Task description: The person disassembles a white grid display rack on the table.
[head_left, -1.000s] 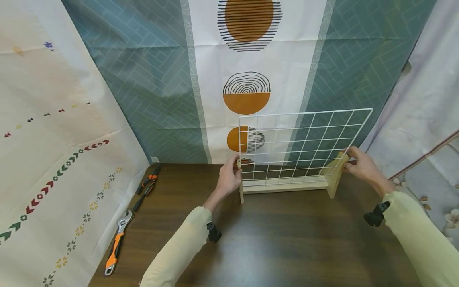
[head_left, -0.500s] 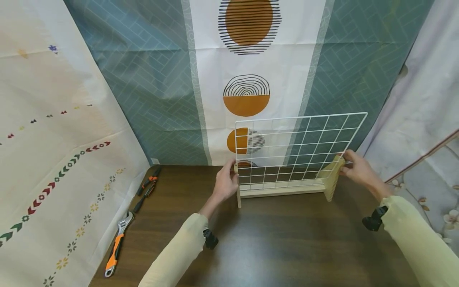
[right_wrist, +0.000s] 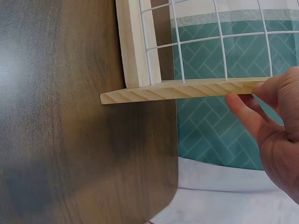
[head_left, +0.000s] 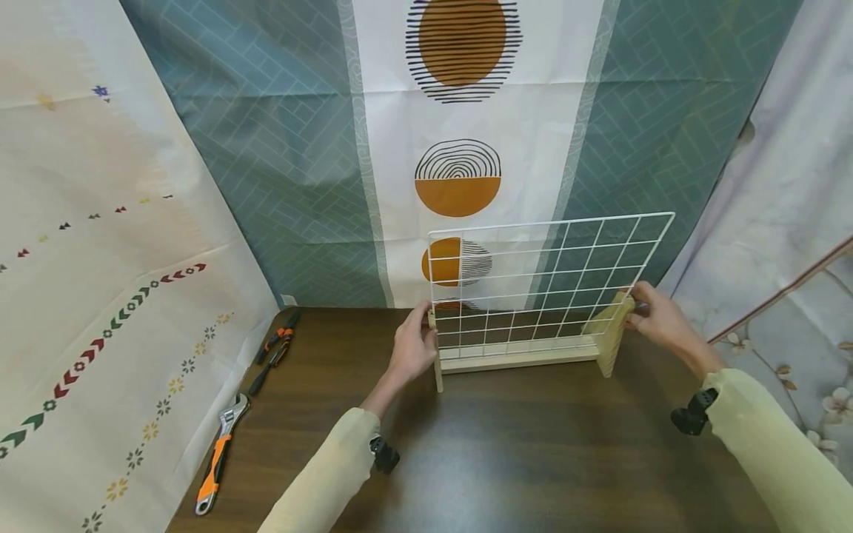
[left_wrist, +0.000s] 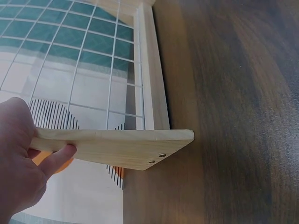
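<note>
A white wire grid (head_left: pixel 566 222) stands upright in a pale wooden base, leaning slightly back. The base has a crossbar (head_left: pixel 520 361) between two wooden side panels. My left hand (head_left: pixel 412 348) pinches the upper part of the left side panel (left_wrist: pixel 107 144), where two metal screw heads show near its lower end in the left wrist view. On the other side, my right hand (head_left: pixel 660 314) grips the top of the right side panel (right_wrist: pixel 187 91) between thumb and fingers. In both wrist views the panels' lower ends are close to the dark wooden table (head_left: pixel 520 459).
Along the table's left edge lie an adjustable wrench (head_left: pixel 220 451) with an orange and black handle, and two more black and orange hand tools (head_left: pixel 275 346). Patterned cloths hang behind (head_left: pixel 300 185) and on both sides.
Both hands have shifted the wooden stand with its grid to the left and a little nearer to me. Their hold on the side panels is the same. The tools stay put.
</note>
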